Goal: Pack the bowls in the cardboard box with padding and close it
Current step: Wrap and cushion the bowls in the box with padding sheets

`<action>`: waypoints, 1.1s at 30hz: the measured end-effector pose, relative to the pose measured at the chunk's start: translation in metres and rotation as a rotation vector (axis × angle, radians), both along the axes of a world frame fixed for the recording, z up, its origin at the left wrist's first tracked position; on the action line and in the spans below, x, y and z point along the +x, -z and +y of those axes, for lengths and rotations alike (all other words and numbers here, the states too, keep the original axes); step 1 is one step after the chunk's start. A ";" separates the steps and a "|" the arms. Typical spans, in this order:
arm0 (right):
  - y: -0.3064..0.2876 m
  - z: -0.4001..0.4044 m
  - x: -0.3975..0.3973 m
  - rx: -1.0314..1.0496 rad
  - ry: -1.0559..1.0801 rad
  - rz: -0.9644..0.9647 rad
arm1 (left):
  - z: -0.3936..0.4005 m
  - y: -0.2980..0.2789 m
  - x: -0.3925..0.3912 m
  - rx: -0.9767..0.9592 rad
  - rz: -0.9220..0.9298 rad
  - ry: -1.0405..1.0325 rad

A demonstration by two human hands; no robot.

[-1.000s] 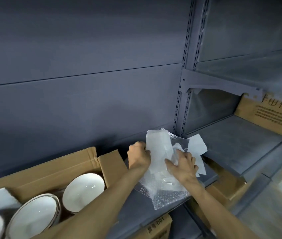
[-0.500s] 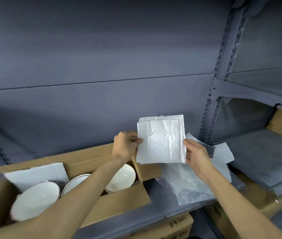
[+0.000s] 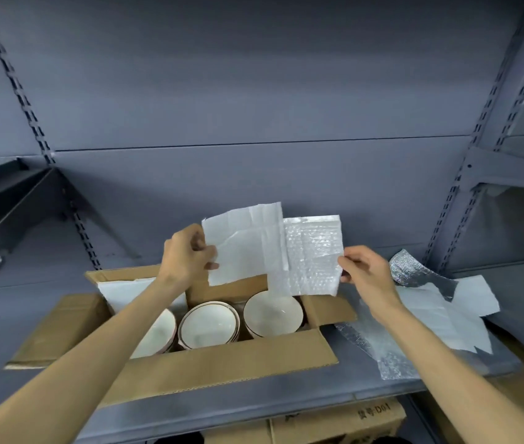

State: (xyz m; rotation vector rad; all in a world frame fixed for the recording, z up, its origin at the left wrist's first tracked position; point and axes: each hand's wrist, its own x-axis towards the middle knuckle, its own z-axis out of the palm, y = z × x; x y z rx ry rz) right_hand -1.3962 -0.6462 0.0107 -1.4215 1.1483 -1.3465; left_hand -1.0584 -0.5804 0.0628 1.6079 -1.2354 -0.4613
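Grey shelf (image 3: 318,392): left grip (image 3: 187,256) pinches foam sheet (image 3: 244,245), right grip (image 3: 366,270) bubble wrap (image 3: 313,254).

grey shelf (image 3: 286,398) | cardboard box (image 3: 222,370) left | padding sheets (image 3: 430,328) right

Lower carton (image 3: 337,426): dark print on its top face, two blurred characters followed by "D01".
Open box with bowls: no readable print.
Padding sheets: no print.
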 end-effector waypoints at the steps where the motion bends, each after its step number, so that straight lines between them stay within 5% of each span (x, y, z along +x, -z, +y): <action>1: 0.001 0.000 0.004 0.008 0.022 -0.013 | 0.003 0.005 0.009 0.017 -0.034 -0.027; 12: 0.009 -0.009 0.035 -0.004 0.099 0.083 | 0.024 0.035 0.032 -0.082 -0.539 -0.173; 26: 0.014 -0.007 0.066 -0.019 0.070 0.145 | 0.031 0.068 0.050 0.306 -0.783 -0.268; 29: 0.013 -0.006 0.070 -0.002 0.061 0.145 | 0.036 0.066 0.051 0.179 -0.805 -0.288; 33: 0.011 -0.009 0.078 -0.013 0.046 0.157 | 0.037 0.065 0.052 -0.072 -1.076 -0.232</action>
